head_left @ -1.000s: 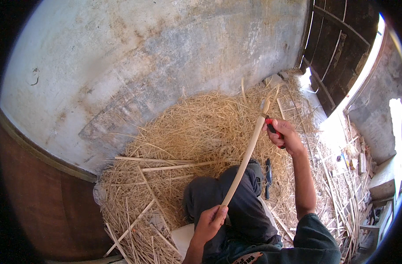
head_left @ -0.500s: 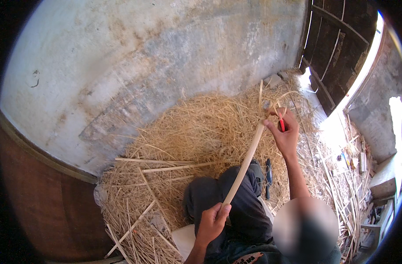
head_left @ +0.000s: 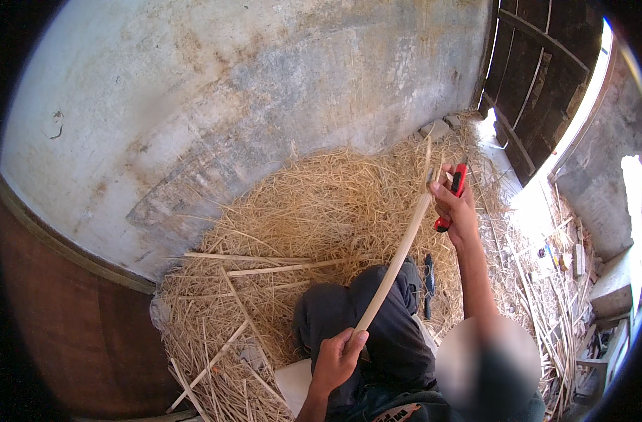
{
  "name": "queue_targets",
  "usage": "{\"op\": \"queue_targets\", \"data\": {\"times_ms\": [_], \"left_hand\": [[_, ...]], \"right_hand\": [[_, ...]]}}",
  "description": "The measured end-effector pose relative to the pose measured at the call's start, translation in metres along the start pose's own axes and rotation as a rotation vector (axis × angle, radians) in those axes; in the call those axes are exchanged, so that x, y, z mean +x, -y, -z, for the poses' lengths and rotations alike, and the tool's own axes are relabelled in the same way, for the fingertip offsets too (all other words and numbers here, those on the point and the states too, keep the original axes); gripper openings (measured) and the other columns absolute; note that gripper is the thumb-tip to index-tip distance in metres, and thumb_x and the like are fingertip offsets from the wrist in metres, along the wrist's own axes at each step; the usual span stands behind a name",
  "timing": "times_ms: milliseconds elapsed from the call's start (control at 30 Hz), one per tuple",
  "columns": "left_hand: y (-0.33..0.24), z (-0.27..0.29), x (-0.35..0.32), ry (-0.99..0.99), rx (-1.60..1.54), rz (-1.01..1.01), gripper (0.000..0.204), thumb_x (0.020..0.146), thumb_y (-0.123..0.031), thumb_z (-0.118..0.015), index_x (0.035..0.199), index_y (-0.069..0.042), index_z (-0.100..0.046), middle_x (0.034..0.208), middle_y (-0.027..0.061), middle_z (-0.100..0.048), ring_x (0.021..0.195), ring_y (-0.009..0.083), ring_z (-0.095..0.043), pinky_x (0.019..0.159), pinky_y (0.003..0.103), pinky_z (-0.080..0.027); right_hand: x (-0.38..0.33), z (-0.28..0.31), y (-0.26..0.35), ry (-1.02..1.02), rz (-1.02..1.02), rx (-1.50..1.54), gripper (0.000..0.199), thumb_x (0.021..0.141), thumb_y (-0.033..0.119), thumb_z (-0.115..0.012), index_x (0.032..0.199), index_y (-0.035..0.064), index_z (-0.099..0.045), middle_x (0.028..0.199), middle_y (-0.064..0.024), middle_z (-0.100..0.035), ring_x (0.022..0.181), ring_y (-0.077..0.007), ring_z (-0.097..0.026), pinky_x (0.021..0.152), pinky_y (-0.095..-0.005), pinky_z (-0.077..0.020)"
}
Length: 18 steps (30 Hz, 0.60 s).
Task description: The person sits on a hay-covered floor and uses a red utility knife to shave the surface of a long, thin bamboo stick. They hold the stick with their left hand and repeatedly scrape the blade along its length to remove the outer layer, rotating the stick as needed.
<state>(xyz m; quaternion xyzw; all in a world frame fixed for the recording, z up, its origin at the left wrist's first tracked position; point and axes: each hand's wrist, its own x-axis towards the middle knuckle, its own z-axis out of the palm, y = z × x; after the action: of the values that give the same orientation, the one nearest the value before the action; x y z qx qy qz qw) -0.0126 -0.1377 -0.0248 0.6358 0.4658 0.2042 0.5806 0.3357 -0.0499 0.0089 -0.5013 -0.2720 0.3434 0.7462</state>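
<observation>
A long pale bamboo strip (head_left: 397, 269) slants up and away across my right leg. My left hand (head_left: 336, 360) is closed round its near end, thumb on top. At the far end, my right hand (head_left: 459, 211) is closed on a red and black box cutter (head_left: 459, 180), held upright in the fingers. The right thumb and fingertips are also at the strip's far end, where thinner split ends stick up. A small grey piece shows beside the fingertips, too small to make out.
Shavings (head_left: 321, 204) cover the floor in a heap against the stained wall (head_left: 278, 91). A black-handled tool (head_left: 428, 285) lies right of my knee. Loose bamboo strips (head_left: 278, 268) lie at left, with more at right. A dark wooden door (head_left: 546, 63) stands at the far right.
The box cutter has turned upright in my right hand and shows more of its body. The strip's split far end has shifted slightly. My left hand stays nearly in place.
</observation>
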Motion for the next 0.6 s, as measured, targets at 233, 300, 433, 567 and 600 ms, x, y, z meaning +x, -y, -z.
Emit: {"op": "queue_targets", "data": {"times_ms": [233, 300, 433, 567, 600], "left_hand": [[-0.001, -0.004, 0.005, 0.058, -0.125, 0.013, 0.041, 0.111, -0.038, -0.058, 0.085, -0.006, -0.061, 0.067, -0.0041, -0.048, 0.059, 0.0059, -0.042, 0.054, 0.029, -0.034], [0.0, -0.003, 0.006, 0.074, -0.171, 0.03, 0.039, 0.111, -0.036, -0.058, 0.087, -0.005, -0.062, 0.068, -0.0038, -0.049, 0.061, 0.0058, -0.043, 0.055, 0.028, -0.036], [0.005, -0.004, 0.012, 0.082, -0.247, 0.045, 0.036, 0.112, -0.032, -0.058, 0.091, -0.004, -0.063, 0.07, -0.0037, -0.051, 0.062, 0.0048, -0.046, 0.057, 0.025, -0.039], [0.001, -0.001, 0.016, 0.2, -0.429, 0.108, 0.032, 0.114, -0.029, -0.054, 0.095, -0.005, -0.061, 0.068, -0.0061, -0.044, 0.058, 0.0023, -0.039, 0.052, 0.022, -0.033], [-0.001, 0.001, 0.017, 0.245, -0.476, 0.124, 0.031, 0.114, -0.029, -0.053, 0.096, -0.005, -0.061, 0.068, -0.0066, -0.042, 0.057, 0.0019, -0.038, 0.051, 0.022, -0.031]], "right_hand": [[0.001, 0.006, -0.012, 0.069, -0.074, 0.122, 0.051, 0.101, 0.032, -0.072, 0.141, 0.0094, -0.051, 0.098, 0.0012, -0.06, 0.056, -0.0024, -0.037, 0.049, -0.0211, -0.0263], [-0.008, 0.0, -0.008, 0.045, -0.063, 0.18, 0.049, 0.107, 0.045, -0.062, 0.139, 0.0099, -0.053, 0.097, 0.0016, -0.057, 0.054, -0.0025, -0.034, 0.047, -0.0212, -0.0249], [-0.024, 0.01, -0.026, 0.085, -0.077, 0.018, 0.051, 0.107, 0.05, -0.057, 0.137, 0.0088, -0.057, 0.104, -0.0006, -0.058, 0.053, -0.0035, -0.034, 0.047, -0.022, -0.025], [-0.059, 0.002, -0.033, 0.304, -0.129, 0.021, 0.064, 0.099, 0.046, -0.071, 0.142, 0.001, -0.057, 0.109, -0.0038, -0.067, 0.053, -0.0027, -0.036, 0.046, -0.0223, -0.0259], [-0.069, 0.001, -0.03, 0.354, -0.161, 0.057, 0.066, 0.096, 0.043, -0.076, 0.144, -0.0001, -0.057, 0.113, -0.0067, -0.071, 0.063, -0.0043, -0.052, 0.056, -0.0202, -0.0408]]}}
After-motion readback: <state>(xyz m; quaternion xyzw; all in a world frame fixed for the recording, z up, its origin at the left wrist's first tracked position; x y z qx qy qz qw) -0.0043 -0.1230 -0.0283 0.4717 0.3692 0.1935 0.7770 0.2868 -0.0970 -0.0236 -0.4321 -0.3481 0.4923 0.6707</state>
